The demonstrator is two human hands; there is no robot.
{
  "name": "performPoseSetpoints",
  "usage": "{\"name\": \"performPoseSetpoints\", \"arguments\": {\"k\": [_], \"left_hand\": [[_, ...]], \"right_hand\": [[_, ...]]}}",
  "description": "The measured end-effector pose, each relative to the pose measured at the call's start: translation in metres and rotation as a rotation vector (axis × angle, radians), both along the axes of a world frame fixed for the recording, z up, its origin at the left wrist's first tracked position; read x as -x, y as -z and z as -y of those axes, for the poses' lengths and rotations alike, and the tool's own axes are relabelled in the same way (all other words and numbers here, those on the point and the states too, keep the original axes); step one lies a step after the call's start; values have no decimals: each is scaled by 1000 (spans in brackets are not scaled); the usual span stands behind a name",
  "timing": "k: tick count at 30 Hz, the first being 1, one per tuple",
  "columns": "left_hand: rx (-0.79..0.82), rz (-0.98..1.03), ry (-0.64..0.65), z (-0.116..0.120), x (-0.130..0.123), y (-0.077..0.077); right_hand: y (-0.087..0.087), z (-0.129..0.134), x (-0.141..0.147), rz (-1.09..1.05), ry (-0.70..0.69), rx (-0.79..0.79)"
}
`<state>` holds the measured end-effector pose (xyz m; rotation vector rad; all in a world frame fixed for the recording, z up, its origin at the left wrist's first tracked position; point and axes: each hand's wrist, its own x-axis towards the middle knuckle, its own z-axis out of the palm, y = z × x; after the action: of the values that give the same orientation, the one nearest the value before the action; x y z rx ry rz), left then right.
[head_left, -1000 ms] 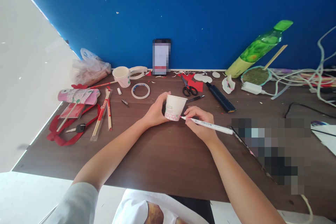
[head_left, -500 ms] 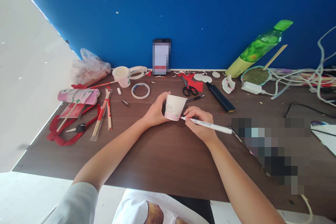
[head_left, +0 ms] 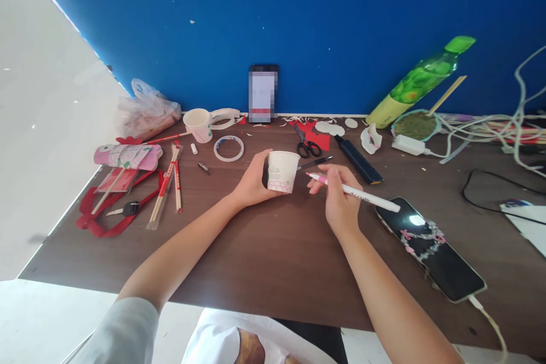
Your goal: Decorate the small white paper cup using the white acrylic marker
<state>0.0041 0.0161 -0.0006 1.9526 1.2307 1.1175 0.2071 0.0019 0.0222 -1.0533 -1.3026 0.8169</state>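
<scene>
White paper cup [head_left: 282,172], marked with pink scallops along its lower part, is held nearly upright over the brown desk [head_left: 277,261] by the left hand [head_left: 252,183], curved part-open around its side. Right hand [head_left: 344,199] is closed in a writing grip on a marker [head_left: 372,198], pink nib apart from the cup. Scissors [head_left: 309,148] lie behind; a phone [head_left: 454,267] lies right.

Matt paper cup [head_left: 282,170] — smooth plastic marker [head_left: 375,199] — glossy phone [head_left: 457,274].
</scene>
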Motion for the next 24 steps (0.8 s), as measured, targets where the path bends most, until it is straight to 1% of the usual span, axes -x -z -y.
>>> {"name": "performPoseSetpoints", "arguments": {"k": [2, 3, 5, 8, 11, 14, 16, 18, 20, 22, 24], "left_hand": [[19, 2, -5, 1, 0, -2], [23, 6, -8, 2, 0, -2], [11, 24, -15, 3, 0, -4], [-48, 67, -19, 5, 0, -4], [-101, 109, 28, 4, -1, -2], [-99, 111, 72, 4, -1, 1], [-88, 106, 85, 4, 0, 1], [-58, 98, 88, 5, 0, 1], [-24, 85, 68, 4, 1, 0], [-33, 70, 17, 3, 1, -1], [-71, 56, -20, 2, 1, -1]], "right_hand": [[-1, 0, 1, 100, 79, -54], [-1, 0, 2, 148, 97, -80], [2, -1, 1, 209, 85, -107], [9, -4, 0, 245, -69, -132], [12, -3, 1, 285, -196, -110], [12, -1, 2, 272, -278, -68], [12, 0, 3, 257, -296, -43], [11, 1, 3, 263, -291, -30], [11, 0, 4, 285, -252, -40], [9, 0, 3, 281, -181, -59], [7, 1, 3, 227, -93, -63]]}}
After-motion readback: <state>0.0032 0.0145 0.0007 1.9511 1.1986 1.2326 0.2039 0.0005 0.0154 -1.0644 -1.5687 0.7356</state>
